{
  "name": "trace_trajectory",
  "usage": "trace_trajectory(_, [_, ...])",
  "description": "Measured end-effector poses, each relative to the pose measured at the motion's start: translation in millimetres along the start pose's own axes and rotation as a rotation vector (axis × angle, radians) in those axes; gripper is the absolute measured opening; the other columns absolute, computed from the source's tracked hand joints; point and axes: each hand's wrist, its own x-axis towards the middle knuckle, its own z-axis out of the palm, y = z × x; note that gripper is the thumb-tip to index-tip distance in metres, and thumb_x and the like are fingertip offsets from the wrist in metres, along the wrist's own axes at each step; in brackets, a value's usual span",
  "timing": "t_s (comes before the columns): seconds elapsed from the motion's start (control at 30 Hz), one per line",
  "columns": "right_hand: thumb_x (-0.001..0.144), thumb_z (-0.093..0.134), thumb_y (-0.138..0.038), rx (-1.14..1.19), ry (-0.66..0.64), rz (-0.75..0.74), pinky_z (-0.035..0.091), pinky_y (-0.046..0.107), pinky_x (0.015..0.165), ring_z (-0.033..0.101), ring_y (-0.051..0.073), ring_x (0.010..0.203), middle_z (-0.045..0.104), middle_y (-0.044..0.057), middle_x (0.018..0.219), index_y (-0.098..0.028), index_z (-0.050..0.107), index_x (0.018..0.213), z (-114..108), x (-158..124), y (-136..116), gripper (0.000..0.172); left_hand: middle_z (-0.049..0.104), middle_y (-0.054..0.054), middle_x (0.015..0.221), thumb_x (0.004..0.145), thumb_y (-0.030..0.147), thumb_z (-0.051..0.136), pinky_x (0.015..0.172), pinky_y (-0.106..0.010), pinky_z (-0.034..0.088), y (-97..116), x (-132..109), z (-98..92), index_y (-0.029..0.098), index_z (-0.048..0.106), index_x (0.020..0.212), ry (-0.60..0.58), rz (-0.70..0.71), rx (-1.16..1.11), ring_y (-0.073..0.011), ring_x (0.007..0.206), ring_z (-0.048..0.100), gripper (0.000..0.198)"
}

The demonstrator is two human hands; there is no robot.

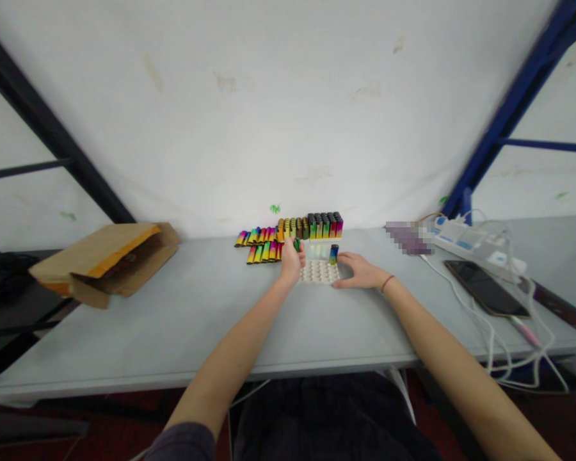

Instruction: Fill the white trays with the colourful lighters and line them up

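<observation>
My left hand (292,261) is closed around a small tube with a dark green end (296,244), mostly hidden by the fingers. It hovers over the left side of a white tray (319,274) with rows of round holes. One blue-and-yellow tube with a dark top (334,254) stands upright at the tray's back right. My right hand (360,271) brackets the tray's right edge, thumb at the near corner and fingers at the far one. Behind is a second white tray of upright black-topped rainbow tubes (325,226). Left of it, yellow-topped tubes (292,228) are packed together.
Loose rainbow tubes (264,252) lie in rows left of my hands. An open cardboard box (100,259) is at the left. At the right are a phone (484,288), a power strip (477,246), white cables (492,339) and a blurred purple thing (409,238). A wall stands behind.
</observation>
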Motion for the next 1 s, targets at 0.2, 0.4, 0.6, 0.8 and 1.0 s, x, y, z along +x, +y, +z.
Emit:
trace_trajectory(0.2, [0.074, 0.08, -0.069, 0.008, 0.008, -0.012, 0.043, 0.056, 0.118, 0.058, 0.042, 0.136, 0.062, 0.023, 0.145, -0.014, 0.065, 0.136, 0, 0, 0, 0.084, 0.021, 0.009, 0.042, 0.1, 0.048, 0.034, 0.037, -0.017, 0.013, -2, 2, -1.8, 0.023, 0.036, 0.062, -0.006, -0.003, 0.018, -0.0065, 0.035, 0.013, 0.045])
trace_trajectory(0.4, [0.073, 0.082, -0.067, 0.016, 0.023, -0.014, 0.044, 0.058, 0.117, 0.06, 0.042, 0.134, 0.064, 0.02, 0.143, -0.017, 0.066, 0.134, 0, 0, -1, 0.08, 0.022, 0.008, 0.043, 0.1, 0.05, 0.034, 0.037, -0.018, 0.013, -3, 4, -2.4, 0.023, 0.034, 0.062, -0.002, 0.024, 0.08, -0.0068, 0.035, 0.015, 0.046])
trace_trajectory(0.6, [0.073, 0.083, -0.066, 0.006, 0.011, -0.019, 0.045, 0.055, 0.116, 0.06, 0.042, 0.134, 0.064, 0.024, 0.143, -0.012, 0.067, 0.134, -1, 1, -2, 0.084, 0.029, 0.008, 0.046, 0.102, 0.056, 0.031, 0.04, -0.019, 0.019, -13, 3, -0.6, 0.022, 0.043, 0.07, -0.054, 0.126, 0.171, -0.0076, 0.037, 0.025, 0.048])
trace_trajectory(0.8, [0.072, 0.083, -0.067, -0.007, 0.012, 0.017, 0.043, 0.055, 0.118, 0.058, 0.042, 0.135, 0.062, 0.024, 0.144, -0.011, 0.065, 0.136, 1, 1, 0, 0.087, 0.057, 0.005, 0.063, 0.098, 0.052, 0.056, 0.057, -0.023, 0.043, -28, -3, -1.8, 0.023, 0.054, 0.089, -0.266, 0.438, 0.468, -0.0121, 0.054, 0.053, 0.031])
trace_trajectory(1.0, [0.073, 0.082, -0.064, 0.026, 0.019, -0.005, 0.044, 0.057, 0.116, 0.061, 0.041, 0.132, 0.065, 0.022, 0.143, -0.014, 0.065, 0.135, 2, 1, 0, 0.081, 0.073, -0.01, 0.11, 0.095, 0.036, 0.064, 0.094, -0.035, 0.051, -34, -4, -0.8, 0.021, 0.072, 0.099, -0.406, 0.723, 0.753, -0.0232, 0.106, 0.064, 0.018])
